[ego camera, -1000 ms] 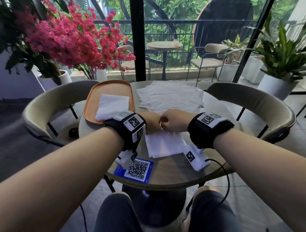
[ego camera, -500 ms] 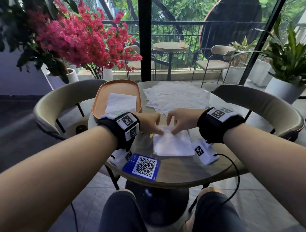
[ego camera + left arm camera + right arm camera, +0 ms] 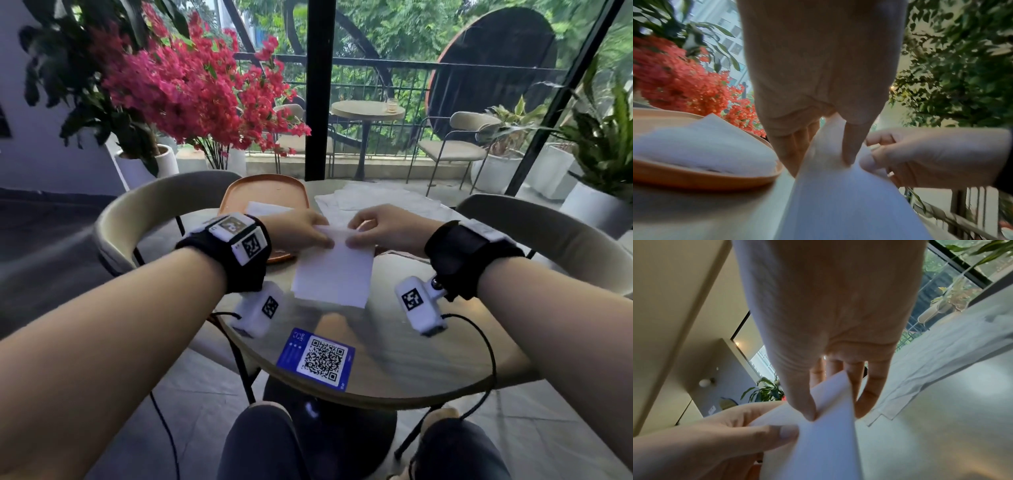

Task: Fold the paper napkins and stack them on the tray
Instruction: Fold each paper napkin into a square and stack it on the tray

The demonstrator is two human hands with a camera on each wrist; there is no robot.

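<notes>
Your left hand point(image 3: 297, 230) and right hand point(image 3: 383, 229) pinch the white folded paper napkin's point(image 3: 334, 274) far edge, beside the orange oval tray point(image 3: 263, 192); bare round table point(image 3: 428, 356) lies nearer.

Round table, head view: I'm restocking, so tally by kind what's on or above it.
Orange tray: 1
Folded napkin stack on the tray: 1
Napkin held by both hands: 1
Pile of unfolded napkins: 1
Blue QR card: 1
Total: 5
</notes>
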